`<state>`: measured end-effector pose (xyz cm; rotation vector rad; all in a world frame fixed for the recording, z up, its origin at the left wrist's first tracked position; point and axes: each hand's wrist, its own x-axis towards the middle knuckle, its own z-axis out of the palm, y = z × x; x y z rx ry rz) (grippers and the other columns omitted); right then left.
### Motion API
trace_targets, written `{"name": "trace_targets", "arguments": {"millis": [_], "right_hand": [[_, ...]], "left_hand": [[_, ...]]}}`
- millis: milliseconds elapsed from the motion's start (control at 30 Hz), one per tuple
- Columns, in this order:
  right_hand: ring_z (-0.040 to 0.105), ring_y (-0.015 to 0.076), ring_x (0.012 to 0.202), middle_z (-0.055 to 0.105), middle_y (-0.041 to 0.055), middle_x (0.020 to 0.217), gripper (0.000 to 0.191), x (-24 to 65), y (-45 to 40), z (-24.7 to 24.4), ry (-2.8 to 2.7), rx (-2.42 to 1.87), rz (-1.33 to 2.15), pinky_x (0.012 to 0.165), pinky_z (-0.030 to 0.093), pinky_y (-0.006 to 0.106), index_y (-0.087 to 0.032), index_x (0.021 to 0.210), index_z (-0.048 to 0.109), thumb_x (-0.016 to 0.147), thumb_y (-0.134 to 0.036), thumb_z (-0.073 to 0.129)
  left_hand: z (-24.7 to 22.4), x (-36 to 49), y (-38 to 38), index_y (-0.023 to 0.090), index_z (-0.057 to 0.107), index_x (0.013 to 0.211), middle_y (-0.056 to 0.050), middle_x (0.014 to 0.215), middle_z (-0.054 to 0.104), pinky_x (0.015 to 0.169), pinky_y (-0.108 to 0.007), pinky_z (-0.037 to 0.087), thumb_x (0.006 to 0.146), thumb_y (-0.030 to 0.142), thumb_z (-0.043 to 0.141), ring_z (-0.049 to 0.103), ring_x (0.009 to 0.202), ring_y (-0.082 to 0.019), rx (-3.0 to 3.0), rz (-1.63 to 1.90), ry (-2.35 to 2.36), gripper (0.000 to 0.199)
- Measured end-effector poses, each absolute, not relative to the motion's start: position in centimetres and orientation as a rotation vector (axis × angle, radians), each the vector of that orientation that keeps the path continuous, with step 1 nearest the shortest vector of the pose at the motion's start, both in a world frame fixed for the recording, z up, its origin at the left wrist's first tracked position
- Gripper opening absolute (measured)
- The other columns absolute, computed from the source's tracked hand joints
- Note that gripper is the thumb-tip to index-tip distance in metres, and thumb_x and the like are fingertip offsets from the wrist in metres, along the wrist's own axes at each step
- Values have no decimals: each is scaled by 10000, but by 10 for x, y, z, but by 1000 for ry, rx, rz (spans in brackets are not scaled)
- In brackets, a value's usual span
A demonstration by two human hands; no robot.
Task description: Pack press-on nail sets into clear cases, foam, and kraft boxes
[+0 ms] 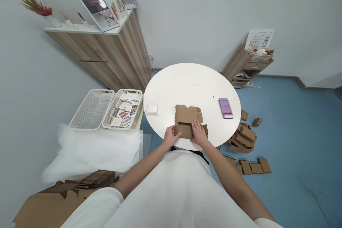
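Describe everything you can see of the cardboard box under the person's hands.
The cardboard box looks plain brown and is only partly folded. It lies open near the person's edge of the white table, with a shallow, recessed section nearest the person and panels spread beyond it. The far flap has a small notch; another flap juts out at right. The left hand touches its left side, the right hand its right.

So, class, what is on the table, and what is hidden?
An open box, with the left hand and right hand on it, a white tray, a small dark object and a blurred purple item. What lies beneath the box is covered.
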<state>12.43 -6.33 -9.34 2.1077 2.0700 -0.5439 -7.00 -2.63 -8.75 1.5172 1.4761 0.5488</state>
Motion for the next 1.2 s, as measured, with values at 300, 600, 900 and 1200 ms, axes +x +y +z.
{"name": "trace_targets", "arguments": {"millis": [300, 600, 900, 1200], "right_hand": [[-90, 258, 1333, -4, 111, 1468, 1179, 125, -63, -88, 2159, 2003, -644, 1048, 148, 395, -146, 1380, -78, 536, -384, 710], [-66, 277, 1335, -19, 100, 1468, 1160, 128, -63, -78, 2138, 1929, -672, 1035, 143, 443, -199, 1382, -51, 536, -512, 677], [-45, 274, 1336, 24, 118, 1464, 1165, 125, -63, -75, 2117, 1949, -650, 1028, 161, 447, -195, 1382, -48, 534, -485, 697], [-43, 274, 1336, 2, 103, 1465, 1175, 125, -60, -73, 2105, 1941, -684, 1028, 146, 458, -223, 1377, -66, 525, -467, 706]], "left_hand": [[-94, -73, -17, 134, 531, 1025, -95, 993, 596, 755, -272, 416, 791, 233, 448, 563, 881, -171, 1661, 357, 1494, 267], [-84, -75, -8, 154, 482, 997, -93, 943, 607, 690, -282, 400, 787, 227, 422, 572, 857, -205, 1793, 61, 1518, 231], [-78, -69, -5, 162, 458, 975, -108, 894, 606, 678, -313, 397, 728, 173, 494, 577, 844, -249, 1849, -84, 1592, 250], [-62, -85, -5, 244, 172, 1349, -109, 1199, 441, 823, -327, 390, 506, 486, 715, 498, 1046, -294, 2032, 32, 1277, 1031]]}}
